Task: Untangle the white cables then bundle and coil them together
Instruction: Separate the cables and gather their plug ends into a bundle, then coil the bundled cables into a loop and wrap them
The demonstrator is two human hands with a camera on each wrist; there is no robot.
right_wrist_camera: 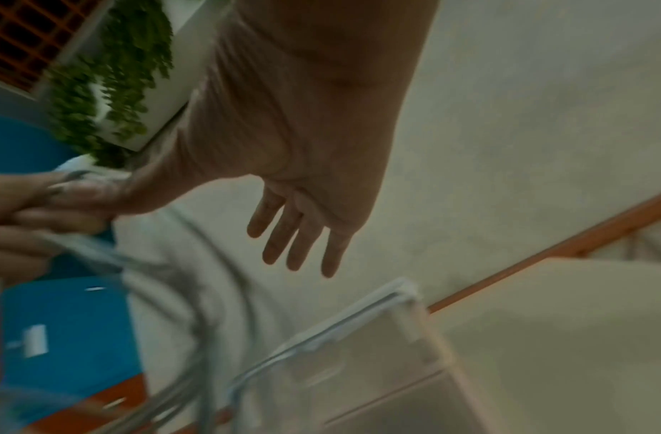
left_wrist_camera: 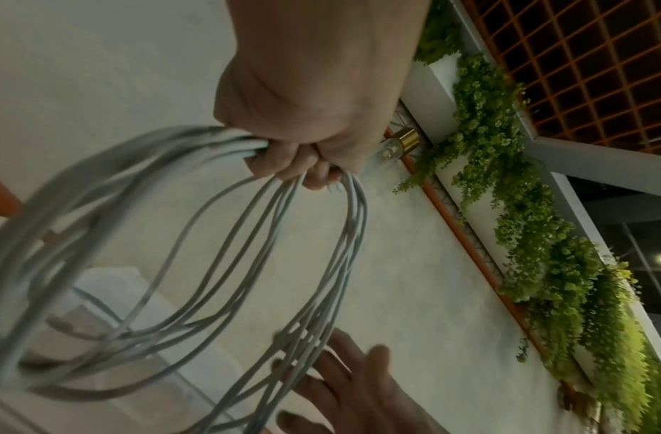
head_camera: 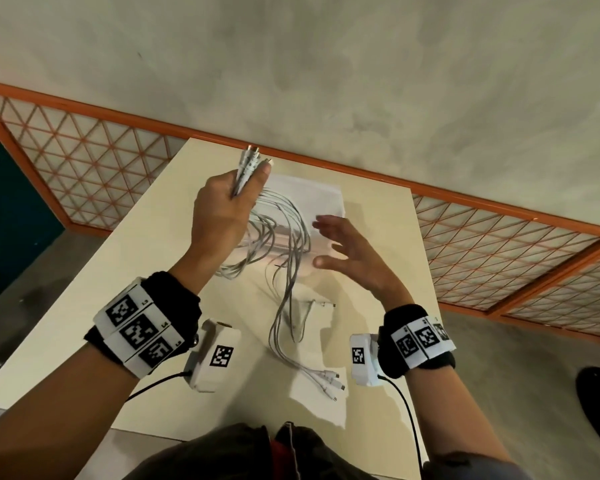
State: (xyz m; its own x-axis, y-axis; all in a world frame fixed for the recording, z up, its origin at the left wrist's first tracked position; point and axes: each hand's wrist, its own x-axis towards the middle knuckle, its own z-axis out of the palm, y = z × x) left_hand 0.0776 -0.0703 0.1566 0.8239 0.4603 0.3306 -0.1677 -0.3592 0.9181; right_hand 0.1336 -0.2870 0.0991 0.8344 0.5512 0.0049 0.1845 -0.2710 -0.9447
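White cables (head_camera: 284, 237) hanging in loose loops, left hand (head_camera: 222, 209) grip clenched round plug ends, right hand (head_camera: 354, 251) spread.

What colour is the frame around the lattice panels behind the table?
Orange, clearest in the head view on the lattice frame.

A: Cable finish?
B: The cables (head_camera: 284, 237) have smooth white plastic sheathing; plugs (head_camera: 329, 379) end in metal tips.
A: Support surface?
B: The table (head_camera: 371, 209) is matt, smooth, cream; the box (right_wrist_camera: 358, 367) is clear plastic.
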